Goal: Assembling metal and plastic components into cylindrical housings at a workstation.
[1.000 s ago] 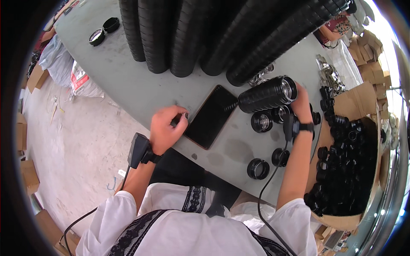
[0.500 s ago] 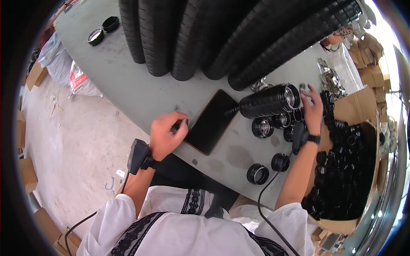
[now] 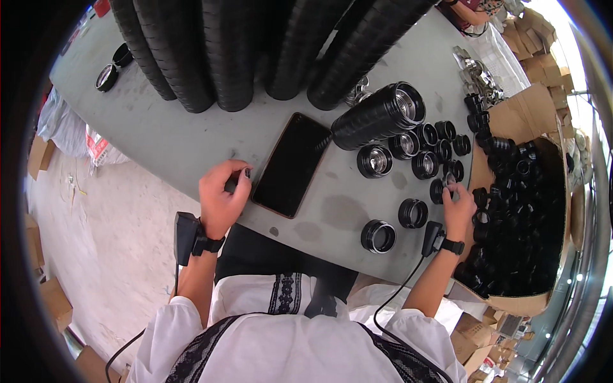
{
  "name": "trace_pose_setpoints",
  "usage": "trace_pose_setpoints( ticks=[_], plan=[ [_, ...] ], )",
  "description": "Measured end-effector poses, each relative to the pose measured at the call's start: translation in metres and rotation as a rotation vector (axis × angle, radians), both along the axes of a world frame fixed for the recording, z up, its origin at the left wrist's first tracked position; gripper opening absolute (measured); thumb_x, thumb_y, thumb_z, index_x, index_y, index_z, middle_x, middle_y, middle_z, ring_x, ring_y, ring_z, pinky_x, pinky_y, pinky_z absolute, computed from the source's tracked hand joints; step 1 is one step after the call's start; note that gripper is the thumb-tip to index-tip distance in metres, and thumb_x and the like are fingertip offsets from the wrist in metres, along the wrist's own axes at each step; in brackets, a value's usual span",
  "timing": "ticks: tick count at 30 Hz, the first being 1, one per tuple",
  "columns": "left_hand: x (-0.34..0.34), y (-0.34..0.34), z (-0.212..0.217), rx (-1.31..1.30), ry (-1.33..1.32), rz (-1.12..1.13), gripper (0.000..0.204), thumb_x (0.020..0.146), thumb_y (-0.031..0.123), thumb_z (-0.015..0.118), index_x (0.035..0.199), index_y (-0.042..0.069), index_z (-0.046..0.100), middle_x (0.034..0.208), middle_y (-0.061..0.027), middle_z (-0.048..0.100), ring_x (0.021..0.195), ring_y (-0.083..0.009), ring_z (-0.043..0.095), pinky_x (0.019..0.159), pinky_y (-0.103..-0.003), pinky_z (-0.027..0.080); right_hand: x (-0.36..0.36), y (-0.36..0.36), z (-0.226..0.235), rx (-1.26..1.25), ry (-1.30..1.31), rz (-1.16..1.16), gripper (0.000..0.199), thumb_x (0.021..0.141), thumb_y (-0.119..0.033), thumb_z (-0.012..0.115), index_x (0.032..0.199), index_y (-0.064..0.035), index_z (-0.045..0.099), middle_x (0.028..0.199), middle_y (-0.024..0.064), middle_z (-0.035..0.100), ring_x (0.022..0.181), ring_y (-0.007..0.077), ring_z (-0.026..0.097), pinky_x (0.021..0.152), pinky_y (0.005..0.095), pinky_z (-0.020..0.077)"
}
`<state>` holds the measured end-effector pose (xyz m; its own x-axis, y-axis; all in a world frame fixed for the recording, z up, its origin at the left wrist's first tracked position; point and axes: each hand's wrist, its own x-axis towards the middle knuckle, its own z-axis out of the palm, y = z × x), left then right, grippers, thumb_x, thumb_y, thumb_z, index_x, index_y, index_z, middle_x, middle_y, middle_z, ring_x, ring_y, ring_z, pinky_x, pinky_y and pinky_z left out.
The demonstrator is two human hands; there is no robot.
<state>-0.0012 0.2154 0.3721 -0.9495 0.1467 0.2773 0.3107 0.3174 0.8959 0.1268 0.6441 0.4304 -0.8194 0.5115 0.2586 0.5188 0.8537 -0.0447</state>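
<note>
My left hand (image 3: 222,195) is closed over the table's front edge, left of a phone (image 3: 292,165) lying dark-screened. A tiny dark bit shows at its fingertips, too small to make out. With thumb and fingers pinched, my right hand (image 3: 460,212) holds a small silvery piece (image 3: 449,180), next to black ring-shaped collars (image 3: 437,191) on the right of the table. A black ribbed cylinder (image 3: 370,121) with a bright metal mouth lies beyond the phone. Several black rings, some with shiny insides (image 3: 375,161), stand between it and my right hand.
Long black ribbed tubes (image 3: 230,76) lie across the back. An open cardboard box (image 3: 530,306) full of black rings stands at the right. Shiny metal parts (image 3: 476,73) sit behind it. Two rings (image 3: 106,77) lie far left. Someone's arm (image 3: 469,13) shows at the back.
My right hand has come down and nearer from the cylinder's mouth, beside the rings. The left stays pinched. The view has shifted, so more rings show.
</note>
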Motion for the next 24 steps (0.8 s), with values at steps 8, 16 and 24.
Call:
trace_pose_setpoints(
  ticks=[8,16,24],
  plan=[
    [0.000,0.000,0.003,-0.052,-0.017,0.022,0.011,0.076,-0.002,0.056,0.086,-0.001,0.062,0.072,-0.0106,0.063,0.060,-0.0167,0.057,0.059,-0.025,0.045,0.019,-0.014,-0.025,-0.036,-0.144,-0.220,0.036,0.072,-0.023,0.064,0.107,-0.0120,0.063,0.089,0.0117,0.066,0.091,0.0301,0.059,0.087,0.0415,0.0380],
    [-0.001,0.003,0.002,-0.071,-0.037,0.029,0.010,0.077,-0.001,0.056,0.086,-0.001,0.062,0.071,-0.0100,0.063,0.059,-0.0149,0.056,0.059,-0.024,0.044,0.020,-0.015,-0.019,-0.026,-0.128,-0.114,0.035,0.075,-0.026,0.068,0.107,-0.0106,0.063,0.097,0.0077,0.063,0.099,0.0263,0.056,0.088,0.0432,0.0365],
    [-0.002,0.002,0.002,-0.085,0.025,0.040,0.010,0.077,-0.001,0.057,0.085,-0.001,0.062,0.071,-0.0103,0.063,0.060,-0.0153,0.057,0.059,-0.025,0.044,0.017,0.004,-0.013,-0.323,-0.036,-0.025,0.034,0.074,-0.022,0.069,0.102,-0.0018,0.063,0.096,0.0126,0.061,0.092,0.0325,0.058,0.080,0.0381,0.0451]
  ],
)
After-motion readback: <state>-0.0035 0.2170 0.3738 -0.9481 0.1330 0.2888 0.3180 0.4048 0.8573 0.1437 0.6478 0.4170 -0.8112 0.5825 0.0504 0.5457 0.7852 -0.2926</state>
